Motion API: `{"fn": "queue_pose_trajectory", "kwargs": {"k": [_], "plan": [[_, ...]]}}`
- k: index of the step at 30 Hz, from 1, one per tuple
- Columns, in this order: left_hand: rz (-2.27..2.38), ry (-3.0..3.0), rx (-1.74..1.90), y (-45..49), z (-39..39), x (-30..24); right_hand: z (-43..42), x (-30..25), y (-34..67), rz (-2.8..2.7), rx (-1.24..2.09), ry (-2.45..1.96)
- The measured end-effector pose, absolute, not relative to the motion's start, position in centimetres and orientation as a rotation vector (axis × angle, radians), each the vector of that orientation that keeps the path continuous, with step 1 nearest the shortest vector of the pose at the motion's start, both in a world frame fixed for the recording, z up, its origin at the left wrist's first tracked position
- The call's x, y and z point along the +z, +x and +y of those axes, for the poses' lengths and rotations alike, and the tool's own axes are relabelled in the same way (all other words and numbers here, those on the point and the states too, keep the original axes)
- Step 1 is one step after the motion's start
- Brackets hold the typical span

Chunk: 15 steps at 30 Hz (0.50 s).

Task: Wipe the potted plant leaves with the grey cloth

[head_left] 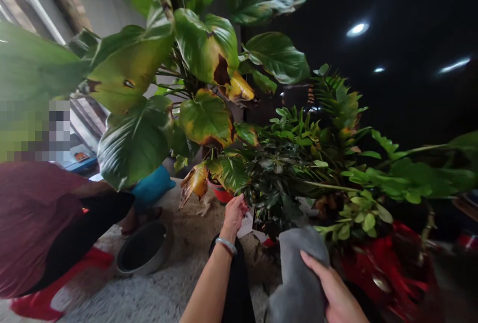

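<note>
My left hand (pixel 234 214), with a bracelet at the wrist, is closed in a pinch at the edge of a dark-leaved potted plant (pixel 274 168). Its fingertips touch the foliage, probably a leaf, though what lies between them is too small to make out. A folded grey cloth (pixel 302 268) is gripped in my right hand (pixel 336 285), the thumb pressed on its upper side. Just beyond my left hand stands a red pot (pixel 221 192), under a tall plant with large leaves (pixel 209 119), several of them yellowed and brown at the edges.
At the left a person in a maroon shirt (pixel 33 218) sits on a red plastic stool (pixel 80 268). A round basin (pixel 144 248) stands on the floor between us. More leafy plants (pixel 373 178) and a red bag-like object (pixel 392 273) crowd the right side.
</note>
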<state>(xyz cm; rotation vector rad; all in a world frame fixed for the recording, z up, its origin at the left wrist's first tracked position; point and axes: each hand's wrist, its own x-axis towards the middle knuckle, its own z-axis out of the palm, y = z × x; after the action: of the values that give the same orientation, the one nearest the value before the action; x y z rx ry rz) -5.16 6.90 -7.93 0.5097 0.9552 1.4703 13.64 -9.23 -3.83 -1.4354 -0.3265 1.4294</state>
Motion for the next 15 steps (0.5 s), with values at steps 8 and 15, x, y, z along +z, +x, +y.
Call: {"fn": "queue_pose_trajectory", "kwargs": {"k": [8,15], "plan": [[0.925,0.550,1.471,-5.2,7.1,-8.6,-2.8,2.8,17.0,-0.399,0.995,-1.179],[0.913,0.510,1.466,-5.0,7.1,-8.5,-7.6,-1.4,9.0,-0.343,1.658,-1.424]]}}
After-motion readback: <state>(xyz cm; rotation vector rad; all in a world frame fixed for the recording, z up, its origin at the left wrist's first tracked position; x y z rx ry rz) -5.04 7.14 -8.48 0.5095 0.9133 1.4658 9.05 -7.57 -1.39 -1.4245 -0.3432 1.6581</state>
